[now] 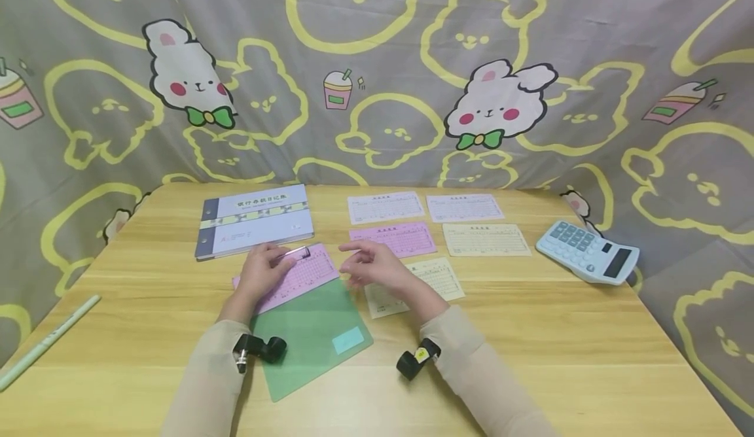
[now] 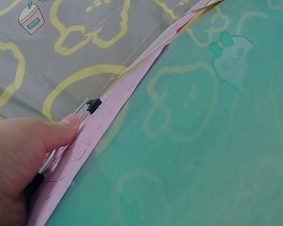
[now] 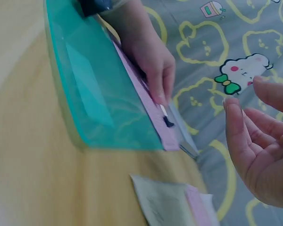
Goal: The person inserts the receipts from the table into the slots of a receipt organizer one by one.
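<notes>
My left hand holds the metal clip at the far end of a green translucent clipboard, its thumb on the clip. Across that end lies a pink printed slip, also seen beside the clip's black tip in the left wrist view. Whether the clip bites on the slip is hidden by the hand. My right hand hovers just right of the clipboard, above a cream slip. Its fingers are loosely bent, with nothing between them in the right wrist view.
Behind the clipboard lies a blue-grey account book. Two white slips, another pink slip and a second cream slip lie in rows. A light blue calculator stands far right; a pale green pen lies far left.
</notes>
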Available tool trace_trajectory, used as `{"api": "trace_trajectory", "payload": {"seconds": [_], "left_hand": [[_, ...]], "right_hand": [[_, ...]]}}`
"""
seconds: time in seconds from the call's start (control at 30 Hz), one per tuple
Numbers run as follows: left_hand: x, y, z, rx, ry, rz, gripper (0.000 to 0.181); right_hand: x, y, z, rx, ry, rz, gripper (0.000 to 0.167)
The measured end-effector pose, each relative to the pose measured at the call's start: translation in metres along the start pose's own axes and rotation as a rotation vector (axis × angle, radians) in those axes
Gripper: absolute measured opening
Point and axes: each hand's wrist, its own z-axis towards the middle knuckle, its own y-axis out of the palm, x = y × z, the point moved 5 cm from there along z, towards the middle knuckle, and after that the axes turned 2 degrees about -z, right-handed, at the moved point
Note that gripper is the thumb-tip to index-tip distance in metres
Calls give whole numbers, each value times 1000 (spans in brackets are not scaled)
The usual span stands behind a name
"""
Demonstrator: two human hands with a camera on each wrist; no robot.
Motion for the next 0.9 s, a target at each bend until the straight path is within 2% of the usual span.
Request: {"api": "trace_trajectory", "payload": {"seconds": [0.17, 0.43, 0.57, 0.7, 0.8, 0.9], "left_hand": [[2, 2, 0, 13, 23, -1, 34], [0, 0, 0, 7, -6, -3, 35], [-1, -1, -1, 6, -8, 1, 36], [-1, -1, 0, 10, -3, 1, 35], [-1, -1, -1, 17, -1, 0, 35], [-1, -1, -1, 23, -4, 0, 35]], "right_hand": [[-4, -24, -16, 22, -23, -53, 44], [5, -73, -48, 84, -61, -160, 46], [14, -98, -61, 146, -45, -185, 46], [23, -119, -71, 240, -50, -200, 44], [31, -130, -73, 305, -53, -194, 42], [40, -136, -73, 336, -46, -189, 43]]}}
